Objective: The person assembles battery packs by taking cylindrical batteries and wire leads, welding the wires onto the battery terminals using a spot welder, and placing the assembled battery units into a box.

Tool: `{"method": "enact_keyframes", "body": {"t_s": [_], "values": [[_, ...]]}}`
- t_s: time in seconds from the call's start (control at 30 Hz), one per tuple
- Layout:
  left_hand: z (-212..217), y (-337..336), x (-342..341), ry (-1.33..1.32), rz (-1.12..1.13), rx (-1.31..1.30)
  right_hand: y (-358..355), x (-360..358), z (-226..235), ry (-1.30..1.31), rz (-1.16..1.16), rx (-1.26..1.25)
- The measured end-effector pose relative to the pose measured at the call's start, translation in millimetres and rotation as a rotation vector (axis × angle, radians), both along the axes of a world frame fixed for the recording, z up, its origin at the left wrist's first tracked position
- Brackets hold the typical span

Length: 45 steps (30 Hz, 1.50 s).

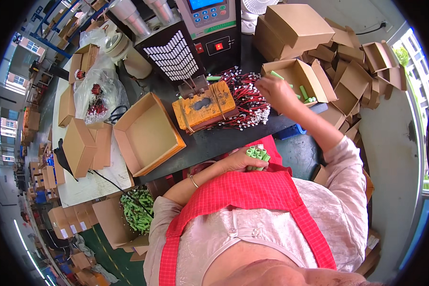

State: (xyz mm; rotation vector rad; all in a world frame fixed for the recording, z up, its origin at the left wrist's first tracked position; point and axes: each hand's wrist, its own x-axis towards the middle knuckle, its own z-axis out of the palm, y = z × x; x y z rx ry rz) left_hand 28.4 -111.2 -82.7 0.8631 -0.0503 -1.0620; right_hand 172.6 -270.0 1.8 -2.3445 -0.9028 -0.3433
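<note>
My left hand is wrapped around a bunch of green cylindrical battery cells, held end-up in front of the red apron. My right hand is up at the open cardboard box on the right, its fingers pinched together. A green battery cell shows at those fingertips. A few more green cells lie inside that box. Left of my right hand is a heap of red and black wires with white connectors. Beside the heap sits an orange block under the machine's metal tips.
The black machine with a blue display stands at the back. An open shallow box lies left of the orange block. Lower left, a carton holds many wired green cells. Empty cartons pile up at the right.
</note>
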Motion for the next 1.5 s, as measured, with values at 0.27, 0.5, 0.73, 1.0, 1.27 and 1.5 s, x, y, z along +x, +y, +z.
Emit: {"method": "enact_keyframes", "body": {"t_s": [0.27,0.5,0.73,1.0,1.27,1.5], "values": [[21,16,-5,-0.175,0.098,0.145,17,45,-17,-0.269,-0.149,-0.846],[17,23,-9,-0.195,0.148,0.175,6,39,-7,-0.196,-0.269,-0.421],[50,54,5,-0.133,0.718,-0.063,-7,-26,36,0.775,0.103,0.268],[77,67,12,-0.232,0.875,-0.044,14,-77,14,0.881,0.429,0.122],[87,73,12,-0.377,0.932,0.16,59,-81,12,1.07,0.185,0.439],[91,104,35,-1.012,1.003,0.827,80,-47,22,0.904,0.151,0.485]]}}
